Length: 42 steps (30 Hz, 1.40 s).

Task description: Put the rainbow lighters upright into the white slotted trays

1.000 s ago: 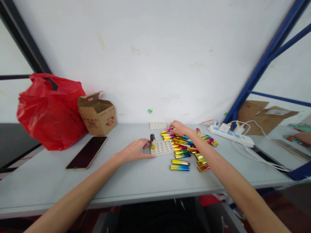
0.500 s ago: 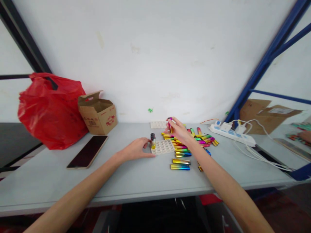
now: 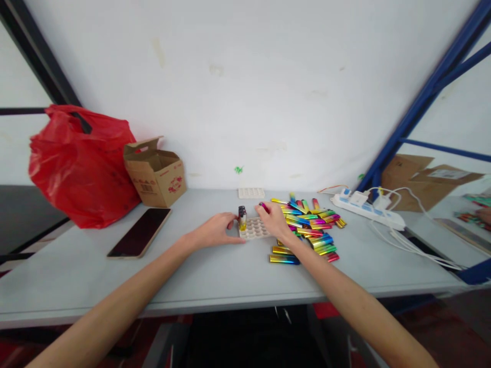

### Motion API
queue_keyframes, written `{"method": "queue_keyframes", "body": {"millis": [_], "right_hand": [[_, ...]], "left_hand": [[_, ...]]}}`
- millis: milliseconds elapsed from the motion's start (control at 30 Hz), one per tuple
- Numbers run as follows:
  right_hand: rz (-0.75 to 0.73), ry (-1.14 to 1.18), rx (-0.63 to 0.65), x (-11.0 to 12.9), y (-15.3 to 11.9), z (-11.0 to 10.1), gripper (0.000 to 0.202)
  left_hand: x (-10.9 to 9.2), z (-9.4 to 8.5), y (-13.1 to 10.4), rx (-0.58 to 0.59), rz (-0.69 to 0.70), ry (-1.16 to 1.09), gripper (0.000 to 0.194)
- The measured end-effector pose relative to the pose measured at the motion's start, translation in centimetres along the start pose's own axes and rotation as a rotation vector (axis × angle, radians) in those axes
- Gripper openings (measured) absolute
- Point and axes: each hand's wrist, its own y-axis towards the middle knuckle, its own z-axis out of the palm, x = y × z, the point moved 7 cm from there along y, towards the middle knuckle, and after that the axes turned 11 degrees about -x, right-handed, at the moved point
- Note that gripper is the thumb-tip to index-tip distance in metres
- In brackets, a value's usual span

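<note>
A white tray [image 3: 253,229] with rows of round holes lies on the table, and a short row of lighters [image 3: 243,219] stands upright along its left end. My left hand [image 3: 215,230] curls around that end, thumb at the tray's front corner and fingers beside the standing lighters. Over the tray's right part, my right hand [image 3: 274,221] is closed on a purple lighter [image 3: 264,206] with its dark top showing; its lower end is hidden. To the right spreads a loose pile of shiny gradient-coloured lighters [image 3: 320,225], partly under my right wrist.
A second white tray [image 3: 251,193] lies by the wall. At left are a red plastic bag [image 3: 82,168], an open cardboard box [image 3: 157,174] and a phone [image 3: 140,232]. A power strip [image 3: 368,210] with cables lies at right, near a blue frame [image 3: 418,102]. Another person's hand shows far right.
My right hand has come down and nearer with the lighter, from above the pile to over the tray. My left hand has stayed at the tray's left end.
</note>
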Motion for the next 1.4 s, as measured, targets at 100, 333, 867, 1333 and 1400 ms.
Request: {"method": "queue_keyframes", "body": {"millis": [100, 333, 867, 1333, 1400], "right_hand": [[-0.020, -0.017, -0.029, 0.0, 0.0, -0.3, 0.045], [-0.125, 0.004, 0.213, 0.9, -0.8, -0.3, 0.044], [-0.404, -0.310, 0.474, 2.5, -2.9, 1.9, 0.029], [-0.387, -0.517, 0.278, -3.0, 2.3, -3.5, 0.019], [-0.358, -0.560, 0.347, -4.3, 2.7, -3.5, 0.018]], "left_hand": [[0.0, -0.1, 0.0, -0.007, 0.001, -0.010, 0.064], [-0.1, -0.1, 0.1, -0.003, 0.007, 0.005, 0.064], [-0.1, -0.1, 0.0, -0.017, 0.020, -0.011, 0.066], [0.0, 0.0, 0.0, 0.014, -0.010, 0.013, 0.065], [0.0, -0.1, 0.0, 0.010, -0.010, 0.007, 0.066]]}}
